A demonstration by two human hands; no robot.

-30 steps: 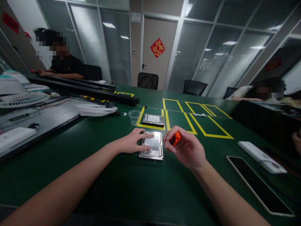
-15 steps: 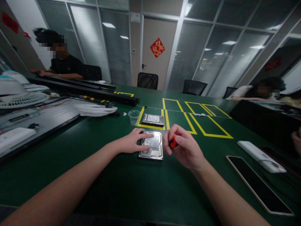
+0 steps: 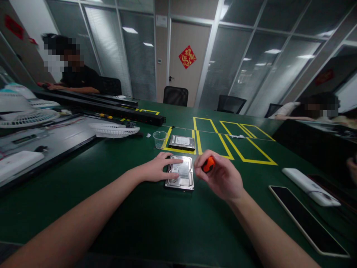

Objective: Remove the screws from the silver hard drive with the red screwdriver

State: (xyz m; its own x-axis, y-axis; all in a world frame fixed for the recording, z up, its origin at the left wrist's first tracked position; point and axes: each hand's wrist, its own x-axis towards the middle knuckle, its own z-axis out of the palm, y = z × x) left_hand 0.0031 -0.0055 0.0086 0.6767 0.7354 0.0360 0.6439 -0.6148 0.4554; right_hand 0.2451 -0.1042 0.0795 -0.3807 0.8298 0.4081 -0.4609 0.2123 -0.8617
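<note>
A silver hard drive [image 3: 185,173] lies flat on the green table in front of me. My left hand [image 3: 157,167] rests on its left side, fingers spread, with a finger and the thumb stretched over the top cover. Just right of the drive, my right hand [image 3: 220,175] is closed around a screwdriver [image 3: 208,164] with an orange and black handle; its shaft and tip are hidden. Behind the first drive, a second hard drive [image 3: 182,142] with a white label sits inside a yellow tape frame. A clear plastic cup [image 3: 160,140] stands to its left.
More yellow tape frames [image 3: 259,162] mark the table at the right. A phone [image 3: 306,219] and a white power strip [image 3: 311,186] lie to my right. White fan parts [image 3: 114,129], a large metal panel [image 3: 69,130] and long black bars [image 3: 139,114] occupy the left. Co-workers sit at both sides.
My right hand has turned slightly, and more of the orange handle shows. My left hand stays on the hard drive, which has not moved.
</note>
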